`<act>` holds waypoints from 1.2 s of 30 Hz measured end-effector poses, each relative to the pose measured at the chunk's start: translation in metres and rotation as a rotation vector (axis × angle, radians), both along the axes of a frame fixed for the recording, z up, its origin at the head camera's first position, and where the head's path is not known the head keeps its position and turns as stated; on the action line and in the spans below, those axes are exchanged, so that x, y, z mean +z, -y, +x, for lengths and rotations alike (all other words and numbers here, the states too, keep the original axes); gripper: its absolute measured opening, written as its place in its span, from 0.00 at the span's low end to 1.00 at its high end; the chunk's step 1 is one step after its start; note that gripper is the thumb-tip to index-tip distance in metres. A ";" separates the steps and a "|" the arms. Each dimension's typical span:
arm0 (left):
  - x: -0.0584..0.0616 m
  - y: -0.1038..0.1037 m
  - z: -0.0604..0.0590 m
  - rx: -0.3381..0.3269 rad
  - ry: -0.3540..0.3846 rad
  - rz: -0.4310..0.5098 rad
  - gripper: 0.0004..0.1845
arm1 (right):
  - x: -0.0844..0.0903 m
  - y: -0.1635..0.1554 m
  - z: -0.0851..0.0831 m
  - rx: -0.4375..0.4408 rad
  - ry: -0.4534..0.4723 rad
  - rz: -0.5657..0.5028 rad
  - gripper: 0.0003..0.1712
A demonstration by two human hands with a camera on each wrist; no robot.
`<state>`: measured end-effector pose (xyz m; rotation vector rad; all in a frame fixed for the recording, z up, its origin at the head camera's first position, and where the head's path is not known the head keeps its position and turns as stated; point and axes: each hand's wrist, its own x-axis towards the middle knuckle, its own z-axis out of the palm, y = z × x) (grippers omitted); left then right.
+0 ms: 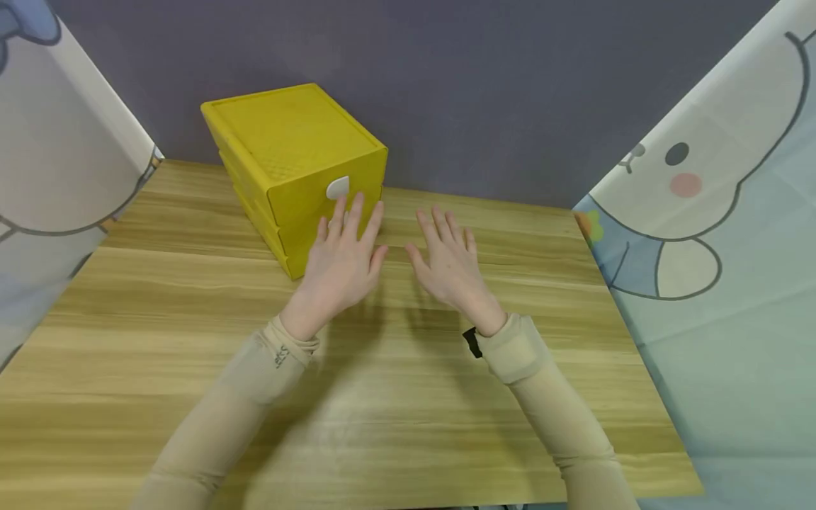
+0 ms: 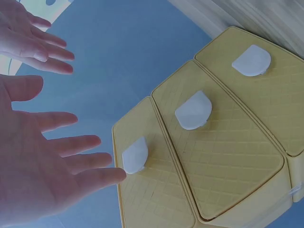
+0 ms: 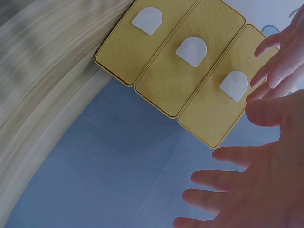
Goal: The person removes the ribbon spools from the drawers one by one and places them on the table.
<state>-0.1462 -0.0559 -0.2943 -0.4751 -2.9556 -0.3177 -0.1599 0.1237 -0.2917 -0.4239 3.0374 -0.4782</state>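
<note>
A wooden table (image 1: pixel 446 397) carries a yellow drawer box (image 1: pixel 296 159).

A light wooden table with a streaked grain (image 1: pixel 159 340) stands against a plain grey-purple wall (image 1: pixel 484 78). Pale cloths printed with cartoon animals hang at both sides: one at the left (image 1: pixel 57 163), one at the right (image 1: pixel 720 234). Soft, even light.

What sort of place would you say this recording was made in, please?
Probably a staged tabletop setup, not a lived-in room: a wooden table bearing only a yellow drawer box, cartoon-print sheets hung at both sides, and a plain grey backdrop.
</note>
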 end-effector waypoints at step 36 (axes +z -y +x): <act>0.038 0.053 0.004 -0.018 -0.144 0.077 0.33 | 0.028 0.017 -0.029 0.209 0.334 -0.341 0.37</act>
